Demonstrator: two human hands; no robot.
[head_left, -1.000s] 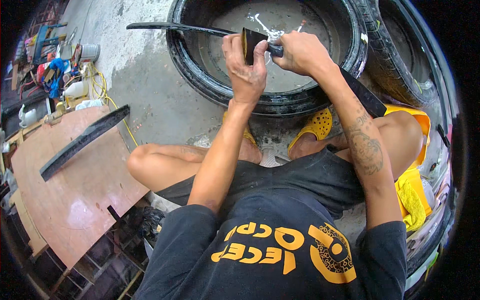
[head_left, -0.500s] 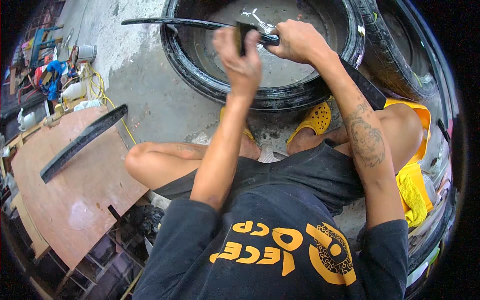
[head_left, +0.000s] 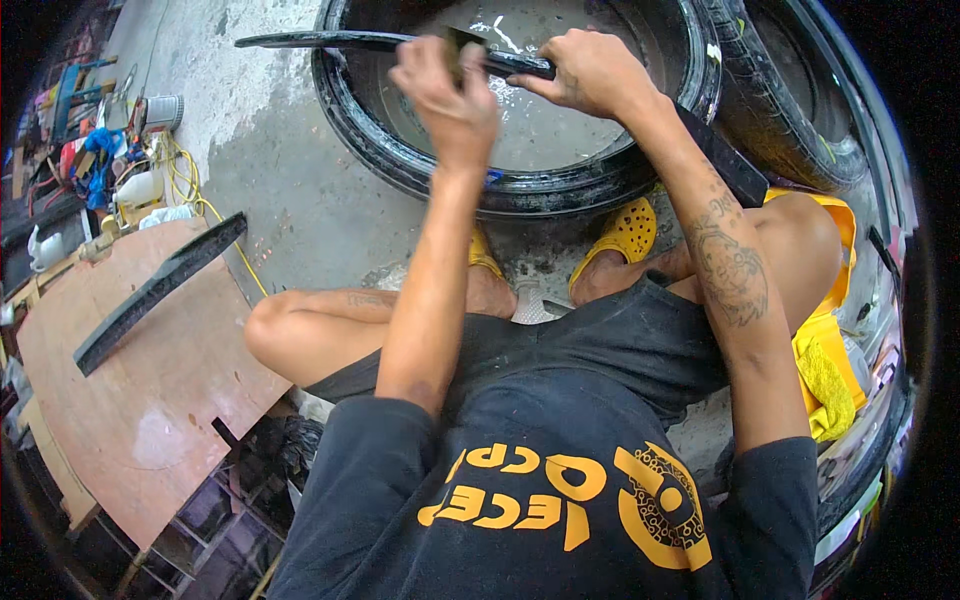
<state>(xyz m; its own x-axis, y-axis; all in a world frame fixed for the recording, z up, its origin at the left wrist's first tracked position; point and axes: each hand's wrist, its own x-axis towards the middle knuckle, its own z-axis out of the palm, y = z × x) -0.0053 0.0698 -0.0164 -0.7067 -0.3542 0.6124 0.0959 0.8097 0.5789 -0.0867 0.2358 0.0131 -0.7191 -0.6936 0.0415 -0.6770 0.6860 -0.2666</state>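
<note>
A long, glossy black strip lies across the upper part of a large black round tub holding shallow water. My right hand grips the strip toward its right end. My left hand, smeared by motion, is closed on a thin dark sheet against the strip, left of my right hand. Both hands are over the tub, and the left fingertips are partly blurred.
A tire leans right of the tub; a black slab is behind my right forearm. A plywood board bearing another dark strip lies left, below clutter and cables. A yellow container with cloth sits right of my knee.
My left hand has slid leftward and upward along the strip with the dark sheet. My right hand and the strip have shifted slightly up and left.
</note>
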